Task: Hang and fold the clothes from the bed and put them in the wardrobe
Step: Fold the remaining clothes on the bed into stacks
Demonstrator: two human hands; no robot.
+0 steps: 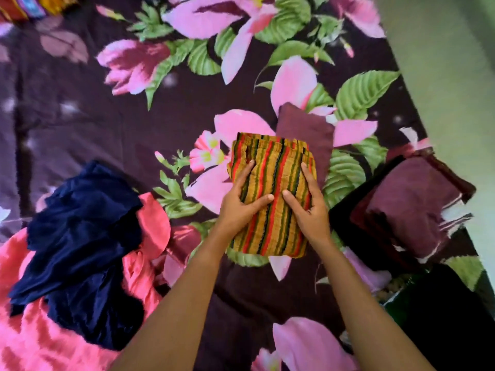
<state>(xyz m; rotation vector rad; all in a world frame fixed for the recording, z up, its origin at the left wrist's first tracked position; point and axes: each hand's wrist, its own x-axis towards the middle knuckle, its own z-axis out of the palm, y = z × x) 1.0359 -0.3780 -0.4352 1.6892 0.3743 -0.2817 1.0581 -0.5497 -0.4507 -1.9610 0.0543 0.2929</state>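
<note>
Item 1. Two bare forearms, entering from the near edge and converging on the middle of the bed; elbows cut off by the frame.

Item 2. Left hand (241, 203) and right hand (308, 210), palms down on item 3. Fingers (250, 167) lie nearly straight and a little spread, thumbs splayed inward and almost meeting. They press rather than pinch, judged to be flattening the last fold. The outer fingers run over the side edges and are out of sight.

Item 3. Folded rectangular cloth in ochre, red, green and black stripes (270, 236), lying mid-bed on the dark floral bedsheet (107, 116). It is folded but not yet in the wardrobe, which is not in view.

Item 4. Plain maroon folded cloth (305, 127), just beyond item 3 and partly under its far edge, so its extent is hidden.

Item 5. Stack of maroon and dark folded cloths (409, 204), right of the hands near the bed's edge, apparently set aside as finished.

Item 6. Crumpled navy garment (80, 223), near left, lying over a coral-pink satin garment (40, 330). Both are unfolded and likely awaiting their turn.

Item 7. Dark bundle with a green edge (442, 317), near right; possibly more folded clothing, too dim to identify.

Item 8. Multicoloured striped fabric (32, 6), far left corner, mostly cut off.
</note>
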